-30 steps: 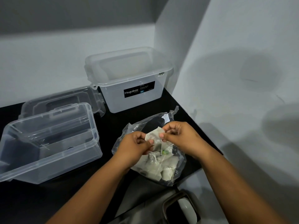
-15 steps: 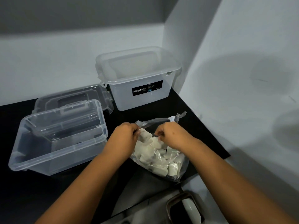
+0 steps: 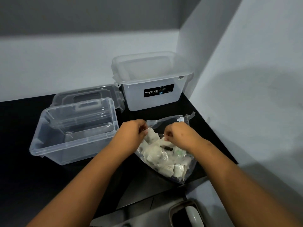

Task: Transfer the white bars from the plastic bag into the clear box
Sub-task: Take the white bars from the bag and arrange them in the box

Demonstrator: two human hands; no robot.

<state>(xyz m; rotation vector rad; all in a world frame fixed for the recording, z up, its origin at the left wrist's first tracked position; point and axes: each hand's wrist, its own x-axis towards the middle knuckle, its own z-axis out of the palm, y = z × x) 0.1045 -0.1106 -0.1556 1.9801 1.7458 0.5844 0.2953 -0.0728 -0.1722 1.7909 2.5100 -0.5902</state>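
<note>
We pinch the bag's [image 3: 165,154] mouth with both hands, left [image 3: 132,134] and right [image 3: 179,136], right of the empty box [image 3: 73,128].

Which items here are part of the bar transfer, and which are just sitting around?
In the job:
- plastic bag, both hands at its mouth
- white bars inside it
- open clear box, no bars in it yet
- left hand, right hand

Lying about:
- loose clear lid behind the open box
- lidded Megabox tub
- black countertop

A lidded Megabox tub [image 3: 152,82] stands on the black counter [image 3: 19,177].
</note>
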